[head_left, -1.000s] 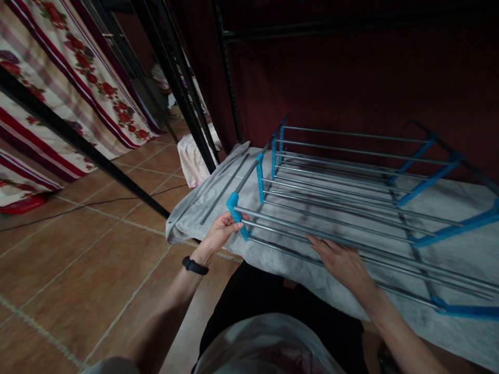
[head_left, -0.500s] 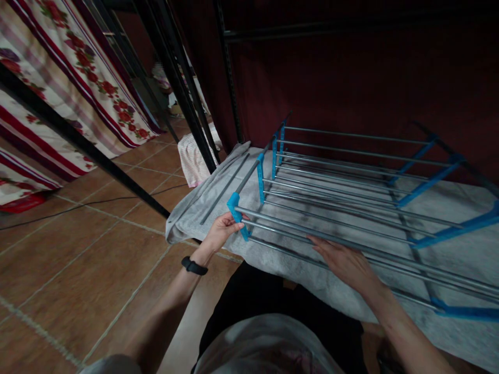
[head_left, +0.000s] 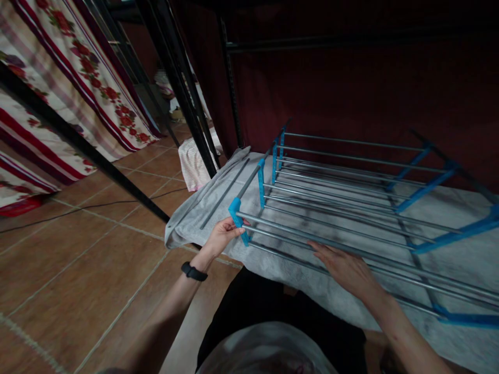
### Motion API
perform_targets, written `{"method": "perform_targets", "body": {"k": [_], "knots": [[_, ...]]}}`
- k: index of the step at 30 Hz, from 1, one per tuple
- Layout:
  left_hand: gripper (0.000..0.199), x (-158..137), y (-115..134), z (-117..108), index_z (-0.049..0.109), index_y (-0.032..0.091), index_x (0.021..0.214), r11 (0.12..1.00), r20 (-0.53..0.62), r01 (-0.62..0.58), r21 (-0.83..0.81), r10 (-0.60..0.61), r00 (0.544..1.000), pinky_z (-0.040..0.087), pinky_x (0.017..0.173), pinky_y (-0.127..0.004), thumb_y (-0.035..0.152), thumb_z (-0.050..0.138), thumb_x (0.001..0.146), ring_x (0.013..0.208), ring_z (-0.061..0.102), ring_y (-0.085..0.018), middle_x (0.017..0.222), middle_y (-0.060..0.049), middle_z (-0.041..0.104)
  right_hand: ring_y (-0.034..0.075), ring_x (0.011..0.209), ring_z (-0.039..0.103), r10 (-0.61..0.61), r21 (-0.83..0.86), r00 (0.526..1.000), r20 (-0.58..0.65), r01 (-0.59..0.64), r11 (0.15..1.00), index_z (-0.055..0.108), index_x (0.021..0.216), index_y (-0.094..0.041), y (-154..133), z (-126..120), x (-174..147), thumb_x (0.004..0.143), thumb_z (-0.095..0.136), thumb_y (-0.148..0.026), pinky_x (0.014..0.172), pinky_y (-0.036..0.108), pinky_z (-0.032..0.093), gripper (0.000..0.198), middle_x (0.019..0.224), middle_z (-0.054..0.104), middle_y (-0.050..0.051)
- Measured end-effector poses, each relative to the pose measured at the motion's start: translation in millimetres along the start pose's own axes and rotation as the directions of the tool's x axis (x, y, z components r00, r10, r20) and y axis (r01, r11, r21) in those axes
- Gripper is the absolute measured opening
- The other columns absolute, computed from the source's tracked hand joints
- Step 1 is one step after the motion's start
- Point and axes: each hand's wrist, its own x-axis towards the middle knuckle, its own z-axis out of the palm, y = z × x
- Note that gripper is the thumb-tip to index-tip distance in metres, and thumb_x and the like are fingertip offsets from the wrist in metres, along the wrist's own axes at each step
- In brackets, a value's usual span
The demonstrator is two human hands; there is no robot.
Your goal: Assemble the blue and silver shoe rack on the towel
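Note:
A rack of grey metal tubes [head_left: 343, 221] joined by blue plastic connectors lies on a grey cloth. My left hand [head_left: 223, 236] is closed on the blue corner connector [head_left: 236, 210] at the rack's near left end, thumb and fingers pinching its lower part beside a tube end. My right hand [head_left: 345, 267] is closed round a front metal tube [head_left: 280, 232], with the fingers partly hidden behind the tubes. A loose metal tube [head_left: 224, 195] rests on the cloth left of the rack.
The grey cloth [head_left: 195, 218] drapes over the platform's left edge. Black metal posts [head_left: 191, 98] and a slanting black bar [head_left: 97, 156] stand at left. A floral curtain [head_left: 93, 78], a striped cloth [head_left: 194, 163] and a cable [head_left: 113, 204] are beyond on the tiled floor.
Both hands keep their hold on the rack. The view has shifted slightly, so the rack sits a little lower in the picture; my right hand looks nearly unmoved.

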Motion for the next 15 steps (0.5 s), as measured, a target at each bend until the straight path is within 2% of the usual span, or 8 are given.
{"method": "perform_targets", "body": {"k": [9,15], "knots": [[0.028,-1.3,5.3,2.2,0.074,0.016,0.086,1.000,0.013,0.004,0.012,-0.004,1.000,0.054,0.093,-0.036,0.038,0.086,0.072,0.096,0.070,-0.022,0.097,-0.007,0.077,0.017,0.097,0.076,-0.016,-0.007,1.000,0.020,0.016,1.000,0.050,0.150,-0.034,1.1,-0.8,0.0,0.106,0.040,-0.031,0.075,0.026,0.064,0.046,0.127,0.073,0.002],[0.036,-4.8,4.5,3.9,0.075,0.017,0.095,1.000,-0.010,0.000,0.031,0.000,1.000,0.054,0.092,-0.036,0.041,0.086,0.071,0.099,0.070,-0.024,0.104,-0.009,0.078,0.016,0.087,0.077,-0.025,-0.048,1.000,0.002,0.025,0.999,0.052,0.149,-0.034,1.3,2.4,0.7,0.104,0.043,-0.028,0.070,0.025,0.063,0.046,0.118,0.077,0.003]]}}
